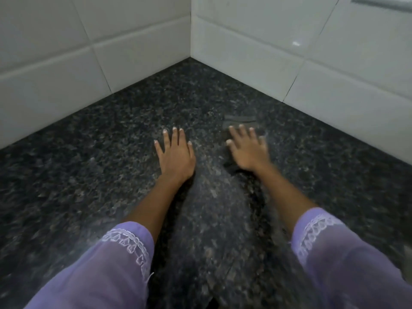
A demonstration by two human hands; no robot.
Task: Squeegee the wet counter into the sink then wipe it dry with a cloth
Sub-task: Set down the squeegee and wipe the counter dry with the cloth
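On the dark speckled counter (93, 175), near its far corner, both hands lie palm-down. Left hand (176, 157): flat on the bare stone, fingers straight and only slightly apart, holding nothing. Right hand (248, 150): fingers spread, pressed flat on a dark grey cloth (239, 121), blurred. Cloth: folded, largely covered by the hand; its far edge shows beyond the fingertips and a strip shows below the wrist. The two hands are near each other but apart, with a paler, streaked band of counter running between the forearms toward the viewer. Sleeves: lilac with white lace cuffs (129, 239), ending at mid-forearm. White tiled walls (55, 63) meet in the corner beyond the hands. At upper right, a blurred grey bar (383, 4) crosses the tiles; its nature cannot be told.
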